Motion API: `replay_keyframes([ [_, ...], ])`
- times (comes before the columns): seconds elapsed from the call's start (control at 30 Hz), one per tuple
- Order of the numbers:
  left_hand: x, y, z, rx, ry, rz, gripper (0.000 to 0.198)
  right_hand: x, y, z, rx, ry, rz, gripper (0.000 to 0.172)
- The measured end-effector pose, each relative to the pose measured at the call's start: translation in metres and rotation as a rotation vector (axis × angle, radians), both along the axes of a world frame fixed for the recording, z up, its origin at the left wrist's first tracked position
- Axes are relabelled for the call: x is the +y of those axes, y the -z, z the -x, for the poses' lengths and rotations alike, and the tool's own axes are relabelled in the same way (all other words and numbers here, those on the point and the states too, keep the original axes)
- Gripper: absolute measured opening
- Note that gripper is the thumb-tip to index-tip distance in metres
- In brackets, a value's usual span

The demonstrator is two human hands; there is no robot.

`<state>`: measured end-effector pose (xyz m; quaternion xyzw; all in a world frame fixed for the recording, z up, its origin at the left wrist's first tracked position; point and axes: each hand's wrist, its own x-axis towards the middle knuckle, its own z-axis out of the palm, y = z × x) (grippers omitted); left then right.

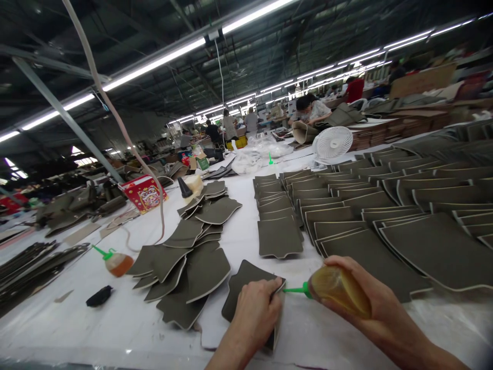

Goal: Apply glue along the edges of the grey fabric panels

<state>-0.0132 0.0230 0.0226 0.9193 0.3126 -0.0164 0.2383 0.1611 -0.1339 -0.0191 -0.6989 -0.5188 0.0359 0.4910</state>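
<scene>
Two bare hands (pixel 257 308), uncovered wrists (pixel 239 336), both forearms (pixel 414 336) bare as far as they show

A translucent squeeze bottle (pixel 341 292), part-filled with amber liquid, is tipped nearly level over the white table (pixel 311 344), its green nozzle just beside one panel corner. The dark olive-grey panel (pixel 245 273), pale-edged, lies near the table's near edge.

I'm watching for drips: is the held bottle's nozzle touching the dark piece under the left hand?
Cannot tell. In the head view, the green nozzle ends by the edge of the dark piece, but neither contact nor gap shows plainly.
</scene>
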Motion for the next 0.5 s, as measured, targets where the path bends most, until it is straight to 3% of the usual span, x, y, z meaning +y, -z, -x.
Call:
replay_keyframes([
  [0.5,0.001,0.005,0.006,-0.021,0.022,-0.039,0.046,-0.008,0.013,0.003,0.247,0.037,0.066,0.054],
])
